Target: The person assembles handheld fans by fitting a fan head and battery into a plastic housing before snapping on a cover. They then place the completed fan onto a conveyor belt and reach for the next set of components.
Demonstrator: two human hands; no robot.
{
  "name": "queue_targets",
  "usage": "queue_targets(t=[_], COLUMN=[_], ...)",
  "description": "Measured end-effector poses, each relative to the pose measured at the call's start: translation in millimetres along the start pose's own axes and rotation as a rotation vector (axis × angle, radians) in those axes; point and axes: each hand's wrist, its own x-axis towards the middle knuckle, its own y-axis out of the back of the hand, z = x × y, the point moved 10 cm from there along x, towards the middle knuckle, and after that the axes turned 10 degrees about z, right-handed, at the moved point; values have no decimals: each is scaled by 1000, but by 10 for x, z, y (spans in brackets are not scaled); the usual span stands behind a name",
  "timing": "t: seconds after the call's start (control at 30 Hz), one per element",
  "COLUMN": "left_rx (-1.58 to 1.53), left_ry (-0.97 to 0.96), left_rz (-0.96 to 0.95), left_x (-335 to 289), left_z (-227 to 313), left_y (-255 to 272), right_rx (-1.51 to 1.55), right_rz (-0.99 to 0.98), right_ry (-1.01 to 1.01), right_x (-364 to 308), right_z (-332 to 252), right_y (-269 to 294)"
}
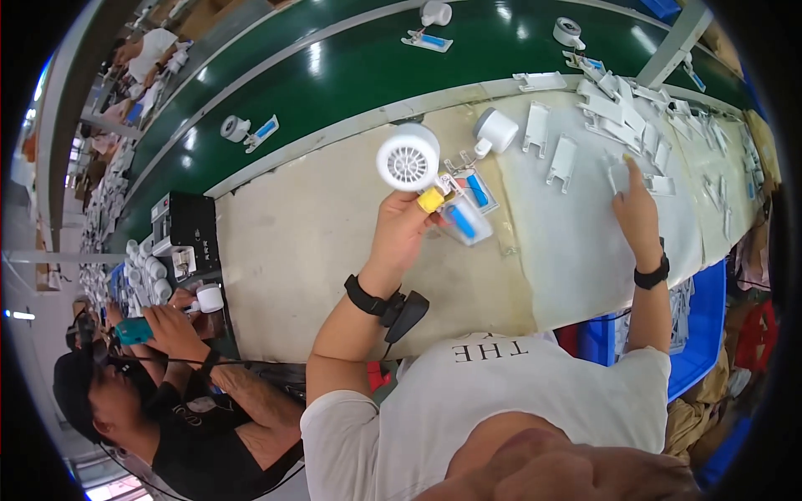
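Note:
My left hand (399, 230) is closed around a white handheld fan (408, 160), whose round grille faces up. Its opened handle, blurred by motion, shows a blue battery (461, 222). A yellow cover (430, 199) sits on a fingertip of that hand. Just beyond lies a second white fan (495, 132) beside an opened handle with a blue battery (477, 189). Over on the right, my right hand (638, 215) pinches a white plastic handle cover (617, 174), smeared by motion, with the index finger stretched forward. Another handle cover (662, 185) lies next to it.
Several white covers (614, 108) are heaped at the far right. A green conveyor (351, 71) carries fans beyond the table edge. A black box-shaped device (194, 234) stands left. A co-worker's hand (175, 330) holds a teal tool. A blue bin (708, 326) sits below the right edge.

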Motion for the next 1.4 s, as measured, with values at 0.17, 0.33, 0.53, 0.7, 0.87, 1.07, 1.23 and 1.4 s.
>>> queue_targets(t=[0.17,0.33,0.53,0.7,0.87,1.07,1.23,1.4], left_rx=[-118,-185,-151,-161,-233,-298,-342,-195], left_ry=[-9,-23,-25,2,-64,-120,-173,-285], left_rz=[37,115,120,53,102,169,229,339], left_x=[5,19,22,16,-39,-115,-181,-190], left_z=[-55,-101,-114,-188,-245,-288,-192,-84], left_y=[-54,29,107,-10,-81,-89,-14,47], right_rx=[998,516,-101,50,431,452,463,409], right_rz=[-25,-283,23,-292,-190,103,122,176], right_ry=[-298,-287,443,858,563,710,739,744], right_x=[-129,-470,-565,-846,-607,-739,-726,-787], right_z=[-139,37,-417,-797,-1113,-2286,-2528,-2676], right_y=[-59,-387,165,9,187,390,272,154])
